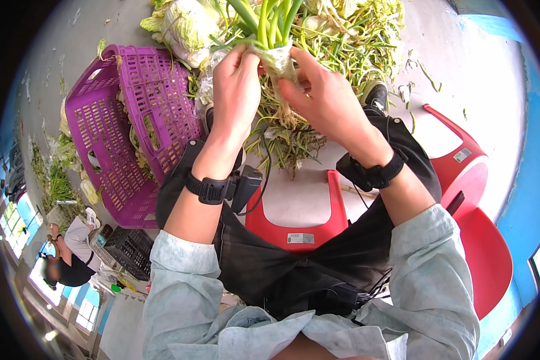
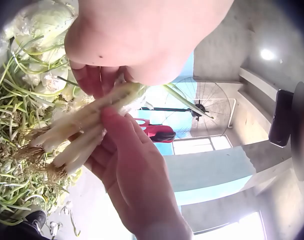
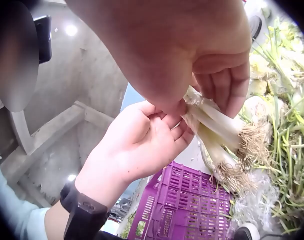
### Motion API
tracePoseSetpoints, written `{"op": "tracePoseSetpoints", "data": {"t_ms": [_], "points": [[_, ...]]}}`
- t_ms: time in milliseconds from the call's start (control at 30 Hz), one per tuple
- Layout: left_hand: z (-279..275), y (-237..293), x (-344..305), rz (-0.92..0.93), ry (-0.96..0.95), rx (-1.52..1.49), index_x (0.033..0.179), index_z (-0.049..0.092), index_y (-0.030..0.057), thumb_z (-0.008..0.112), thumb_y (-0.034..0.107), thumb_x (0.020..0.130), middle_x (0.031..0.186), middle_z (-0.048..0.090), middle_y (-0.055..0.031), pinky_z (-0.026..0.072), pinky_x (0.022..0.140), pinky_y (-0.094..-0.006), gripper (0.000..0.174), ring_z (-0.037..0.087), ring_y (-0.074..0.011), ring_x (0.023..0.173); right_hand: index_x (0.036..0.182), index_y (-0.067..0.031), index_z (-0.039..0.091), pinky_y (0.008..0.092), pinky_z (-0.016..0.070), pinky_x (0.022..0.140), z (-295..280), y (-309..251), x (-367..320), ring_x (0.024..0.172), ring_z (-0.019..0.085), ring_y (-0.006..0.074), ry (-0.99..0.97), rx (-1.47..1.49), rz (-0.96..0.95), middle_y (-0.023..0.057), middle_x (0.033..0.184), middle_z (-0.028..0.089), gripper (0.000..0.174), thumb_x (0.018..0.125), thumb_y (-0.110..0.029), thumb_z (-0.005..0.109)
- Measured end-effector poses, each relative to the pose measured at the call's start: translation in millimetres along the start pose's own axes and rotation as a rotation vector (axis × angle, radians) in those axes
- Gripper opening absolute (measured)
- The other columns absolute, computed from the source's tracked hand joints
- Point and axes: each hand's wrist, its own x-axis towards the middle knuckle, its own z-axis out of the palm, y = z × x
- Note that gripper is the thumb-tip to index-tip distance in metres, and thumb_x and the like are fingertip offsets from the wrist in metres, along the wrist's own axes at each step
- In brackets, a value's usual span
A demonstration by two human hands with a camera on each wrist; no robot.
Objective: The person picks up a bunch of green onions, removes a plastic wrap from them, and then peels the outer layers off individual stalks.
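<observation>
Both hands hold a bunch of green onions [image 1: 274, 27] upright over the floor, green tops up. White stalks [image 2: 74, 127] and stringy roots [image 3: 254, 142] show below. A pale, thin wrapping [image 1: 276, 59] surrounds the middle of the bunch. On one side, my left hand [image 1: 239, 87] pinches the wrapped part between thumb and curled fingers. Opposite it, my right hand [image 1: 327, 99] grips the stalks, its thumb lying across them in the left wrist view. Some of the left fingertips are hidden behind the bunch.
Loose green onions and trimmings [image 1: 348, 45] cover the floor ahead, beside a cabbage [image 1: 189, 30]. A purple plastic basket [image 1: 162, 96] lies tipped at the left. Red stools [image 1: 462, 162] stand at the right and between the knees. Another person [image 1: 72, 258] is at the far left.
</observation>
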Motion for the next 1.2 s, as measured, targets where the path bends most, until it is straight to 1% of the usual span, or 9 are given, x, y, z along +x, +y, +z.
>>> {"op": "tracePoseSetpoints", "data": {"t_ms": [100,233,333,467,667,867,967,1067,1200], "points": [[-5,2,-2,-0.01,-0.135,0.035,0.122,0.067,-0.002,0.051,0.018,0.106,0.118,0.069,-0.0076,0.05,0.095,-0.0308,0.029,0.064,-0.0126,0.105,0.128,-0.0029,0.057,0.0504,0.0553,0.064,1,4,3,0.068,0.069,0.0418,0.066,0.048,0.0,0.0211,0.072,0.069,0.046,0.092,-0.03,0.067],[-3,-7,-2,0.004,-0.226,0.1,0.116,0.066,-0.0023,0.057,0.016,0.103,0.104,0.07,-0.0052,0.0506,0.085,-0.0265,0.024,0.063,-0.0089,0.093,0.128,-0.0044,0.059,0.0489,0.0551,0.062,-2,8,5,0.065,0.069,0.0401,0.091,-0.011,0.001,0.019,0.07,0.068,0.046,0.091,-0.03,0.068],[3,-8,-4,0.022,-0.267,0.099,0.122,0.06,-0.0007,0.066,0.016,0.1,0.106,0.067,-0.0035,0.0503,0.083,-0.0256,0.028,0.062,-0.0083,0.095,0.132,-0.0076,0.059,0.049,0.055,0.061,-1,10,5,0.064,0.068,0.0401,0.094,-0.066,-0.012,0.0184,0.068,0.068,0.048,0.091,-0.03,0.069],[5,-17,-5,0.012,-0.241,0.063,0.126,0.057,-0.0003,0.067,0.02,0.101,0.107,0.067,-0.004,0.0504,0.084,-0.0263,0.033,0.062,-0.0094,0.096,0.135,-0.0125,0.059,0.0496,0.0553,0.061,2,13,2,0.063,0.068,0.0405,0.153,-0.144,-0.113,0.0183,0.067,0.067,0.048,0.091,-0.028,0.07],[4,-15,-7,-0.125,-0.177,-0.124,0.131,0.053,0.0001,0.059,0.018,0.106,0.114,0.065,-0.0069,0.0516,0.09,-0.0293,0.031,0.063,-0.0128,0.102,0.135,-0.0124,0.06,0.0482,0.0573,0.071,-4,1,1,0.08,0.071,0.0396,0.119,-0.101,-0.162,0.0212,0.088,0.071,0.047,0.091,-0.026,0.071],[3,1,-6,-0.227,-0.169,-0.358,0.133,0.052,-0.0009,0.05,0.021,0.11,0.122,0.063,-0.01,0.0519,0.098,-0.0345,0.032,0.062,-0.0178,0.112,0.134,-0.0059,0.056,0.0496,0.0558,0.082,2,1,5,0.093,0.07,0.042,0.133,0.021,-0.192,0.0219,0.104,0.072,0.049,0.092,-0.027,0.071],[-2,-9,1,-0.188,-0.23,-0.445,0.134,0.052,-0.0005,0.051,0.021,0.11,0.123,0.063,-0.0097,0.0509,0.098,-0.035,0.032,0.061,-0.0174,0.112,0.132,-0.0026,0.052,0.0496,0.055,0.082,-4,-9,4,0.095,0.07,0.0426,0.024,0.205,-0.054,0.0239,0.106,0.072,0.049,0.093,-0.028,0.07],[-2,-8,-4,-0.22,-0.261,-0.369,0.139,0.05,-0.0032,0.048,0.024,0.111,0.134,0.061,-0.0156,0.0435,0.11,-0.0397,0.039,0.057,-0.0212,0.124,0.129,-0.0013,0.048,0.0464,0.0551,0.08,-11,-10,5,0.095,0.071,0.0393,-0.094,0.243,0.088,0.0242,0.105,0.072,0.045,0.097,-0.026,0.067],[-1,-2,-7,-0.225,-0.263,-0.315,0.139,0.05,-0.0027,0.048,0.024,0.111,0.133,0.062,-0.0129,0.0409,0.111,-0.038,0.039,0.056,-0.0192,0.124,0.126,-0.0002,0.049,0.0416,0.0555,0.078,-6,-3,8,0.092,0.073,0.0331,-0.111,0.488,0.153,0.0225,0.104,0.072,0.037,0.102,-0.025,0.063]]}}
